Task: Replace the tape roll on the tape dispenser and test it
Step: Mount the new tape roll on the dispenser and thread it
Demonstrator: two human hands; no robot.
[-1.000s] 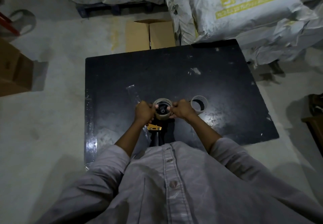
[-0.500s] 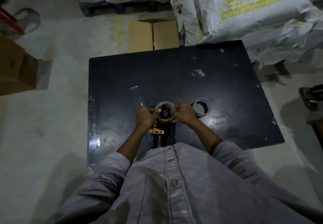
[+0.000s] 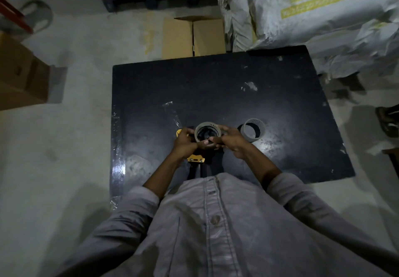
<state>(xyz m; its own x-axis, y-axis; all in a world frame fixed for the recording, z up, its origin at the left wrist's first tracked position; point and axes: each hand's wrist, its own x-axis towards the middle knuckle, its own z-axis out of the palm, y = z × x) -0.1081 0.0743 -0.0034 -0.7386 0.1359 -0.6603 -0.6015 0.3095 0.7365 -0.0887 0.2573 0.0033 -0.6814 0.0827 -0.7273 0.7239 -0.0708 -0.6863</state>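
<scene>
The tape roll (image 3: 207, 124) is light and stiff, its outer wrap slick, so I judge the rim the place to hold. It sits on the hub of the tape dispenser (image 3: 195, 159), over the black surface (image 3: 216, 86). My left hand (image 3: 185, 141) and right hand (image 3: 233, 140) curl their fingers (image 3: 224, 129) round its two sides, thumbs pressed at its near edge.

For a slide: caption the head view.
Left hand and right hand hold a tape roll at the dispenser over a black table.

empty core (image 3: 253, 131) right of tape roll (image 3: 207, 128)
</scene>
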